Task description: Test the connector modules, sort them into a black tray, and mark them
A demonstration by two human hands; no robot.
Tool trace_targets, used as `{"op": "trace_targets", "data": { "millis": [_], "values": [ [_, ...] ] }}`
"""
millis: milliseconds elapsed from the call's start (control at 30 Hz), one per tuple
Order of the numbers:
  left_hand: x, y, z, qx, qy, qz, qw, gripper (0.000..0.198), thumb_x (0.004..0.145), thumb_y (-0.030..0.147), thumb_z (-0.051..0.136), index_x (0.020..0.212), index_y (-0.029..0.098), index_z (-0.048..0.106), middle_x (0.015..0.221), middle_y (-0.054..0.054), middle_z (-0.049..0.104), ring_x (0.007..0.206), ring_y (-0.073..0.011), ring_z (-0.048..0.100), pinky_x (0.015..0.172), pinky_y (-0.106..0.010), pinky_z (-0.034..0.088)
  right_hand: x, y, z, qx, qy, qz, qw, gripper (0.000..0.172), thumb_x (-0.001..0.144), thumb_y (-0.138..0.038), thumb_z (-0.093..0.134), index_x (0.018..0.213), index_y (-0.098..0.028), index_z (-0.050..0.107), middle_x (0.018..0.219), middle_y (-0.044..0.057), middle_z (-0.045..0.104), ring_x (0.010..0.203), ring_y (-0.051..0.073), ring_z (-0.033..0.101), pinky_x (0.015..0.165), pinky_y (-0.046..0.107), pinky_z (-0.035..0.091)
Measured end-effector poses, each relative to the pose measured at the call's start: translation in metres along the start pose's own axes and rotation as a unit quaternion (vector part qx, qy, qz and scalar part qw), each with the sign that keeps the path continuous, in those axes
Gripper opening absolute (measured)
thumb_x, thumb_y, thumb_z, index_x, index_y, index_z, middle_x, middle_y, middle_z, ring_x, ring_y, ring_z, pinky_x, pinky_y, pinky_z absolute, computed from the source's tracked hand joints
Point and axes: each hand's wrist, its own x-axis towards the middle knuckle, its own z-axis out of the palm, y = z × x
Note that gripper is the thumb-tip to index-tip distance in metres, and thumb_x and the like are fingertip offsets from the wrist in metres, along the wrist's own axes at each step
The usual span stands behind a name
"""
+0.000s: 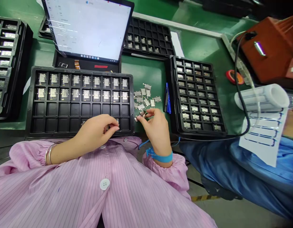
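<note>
In front of me lies a black compartment tray. Its two far rows hold small silver metal modules. My left hand is over the near right part of this tray, thumb and fingertips pinched together. A bit of silver shows by those fingertips, but I cannot make out whether it is held. Right of the tray, loose silver modules lie scattered on the green table. My right hand, with a blue wrist strap, has its thumb and forefinger closed around a small metal module at the pile's near edge.
Another filled black tray stands at right, with blue-handled tweezers beside it. A laptop and a partly filled tray are behind. More stacked trays stand left. A person in blue sits right, near a white label roll.
</note>
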Motion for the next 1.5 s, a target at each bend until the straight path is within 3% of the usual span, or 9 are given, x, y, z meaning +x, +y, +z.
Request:
{"op": "trace_targets", "data": {
  "millis": [167, 400, 667, 833, 1000, 1133, 1233, 1333, 1500],
  "values": [
    [0.026, 0.025, 0.023, 0.122, -0.067, 0.06, 0.988, 0.021, 0.096, 0.024, 0.048, 0.097, 0.015, 0.068, 0.099, -0.008, 0.068, 0.095, -0.0239, 0.063, 0.079, -0.035, 0.049, 0.003, 0.013, -0.003, 0.038, -0.019, 0.021, 0.999, 0.018, 0.077, -0.027, 0.069, 0.088, -0.018, 0.058, 0.083, 0.006, 0.062, 0.078, 0.022, 0.058, 0.076, 0.038, 0.047],
    [0.083, 0.058, 0.065, 0.284, -0.036, 0.011, 0.958, 0.021, 0.092, 0.012, 0.052, 0.11, 0.007, 0.062, 0.114, -0.017, 0.06, 0.104, -0.0253, 0.062, 0.075, -0.029, 0.052, 0.001, 0.02, -0.006, 0.075, -0.015, 0.04, 0.996, 0.02, 0.076, -0.029, 0.067, 0.089, -0.019, 0.055, 0.087, 0.006, 0.063, 0.07, 0.02, 0.058, 0.073, 0.037, 0.049],
    [0.093, 0.058, 0.068, 0.285, -0.048, 0.019, 0.957, 0.022, 0.09, 0.009, 0.053, 0.11, 0.008, 0.061, 0.111, -0.015, 0.062, 0.11, -0.0263, 0.06, 0.083, -0.031, 0.052, -0.006, 0.028, -0.015, 0.221, -0.052, 0.109, 0.968, 0.027, 0.071, -0.04, 0.072, 0.08, -0.019, 0.058, 0.068, -0.001, 0.057, 0.055, 0.015, 0.058, 0.04, 0.025, 0.048],
    [0.099, 0.058, 0.067, 0.257, -0.06, 0.033, 0.964, 0.021, 0.084, 0.005, 0.056, 0.104, 0.008, 0.064, 0.112, -0.017, 0.064, 0.105, -0.0291, 0.063, 0.079, -0.034, 0.052, -0.01, 0.025, -0.026, 0.338, 0.025, 0.121, 0.933, 0.029, 0.071, -0.037, 0.076, 0.082, -0.02, 0.055, 0.066, -0.003, 0.061, 0.05, 0.013, 0.061, 0.039, 0.022, 0.05],
    [0.104, 0.054, 0.063, 0.19, -0.051, 0.061, 0.979, 0.033, 0.082, 0.003, 0.052, 0.112, 0.013, 0.062, 0.096, -0.008, 0.07, 0.089, -0.0227, 0.067, 0.074, -0.032, 0.051, -0.025, 0.009, -0.039, 0.429, 0.033, 0.094, 0.898, 0.024, 0.077, -0.035, 0.075, 0.09, -0.02, 0.062, 0.062, -0.004, 0.063, 0.043, 0.008, 0.053, 0.033, 0.015, 0.042],
    [0.089, 0.051, 0.041, -0.028, 0.038, 0.061, 0.997, 0.035, 0.085, 0.008, 0.052, 0.117, 0.013, 0.063, 0.091, -0.006, 0.07, 0.077, -0.0172, 0.067, 0.073, -0.03, 0.052, -0.041, -0.01, -0.046, 0.485, -0.052, 0.1, 0.867, 0.023, 0.077, -0.036, 0.077, 0.084, -0.021, 0.06, 0.064, -0.002, 0.069, 0.046, 0.01, 0.061, 0.035, 0.016, 0.046],
    [0.065, 0.046, 0.016, -0.222, 0.052, -0.017, 0.973, 0.013, 0.082, 0.02, 0.065, 0.093, 0.014, 0.067, 0.085, -0.004, 0.069, 0.067, -0.0134, 0.066, 0.062, -0.024, 0.052, -0.049, -0.026, -0.045, 0.521, -0.143, 0.117, 0.834, 0.027, 0.078, -0.039, 0.076, 0.078, -0.021, 0.056, 0.067, 0.0, 0.073, 0.05, 0.014, 0.068, 0.037, 0.017, 0.049],
    [0.036, 0.039, -0.004, -0.341, 0.045, -0.085, 0.935, 0.02, 0.075, 0.028, 0.077, 0.083, 0.015, 0.063, 0.074, 0.0, 0.066, 0.06, -0.0098, 0.063, 0.052, -0.018, 0.048, -0.05, -0.041, -0.041, 0.553, -0.211, 0.118, 0.797, 0.028, 0.079, -0.039, 0.075, 0.076, -0.02, 0.055, 0.071, 0.002, 0.076, 0.056, 0.016, 0.072, 0.041, 0.018, 0.053],
    [0.002, 0.032, -0.017, -0.447, 0.026, -0.141, 0.883, 0.035, 0.074, 0.026, 0.08, 0.103, 0.017, 0.062, 0.071, 0.003, 0.066, 0.06, -0.0114, 0.067, 0.053, -0.019, 0.052, -0.049, -0.062, -0.029, 0.573, -0.25, 0.085, 0.776, 0.028, 0.085, -0.039, 0.07, 0.074, -0.02, 0.053, 0.067, -0.001, 0.073, 0.05, 0.012, 0.068, 0.042, 0.018, 0.053]
  ]
}}
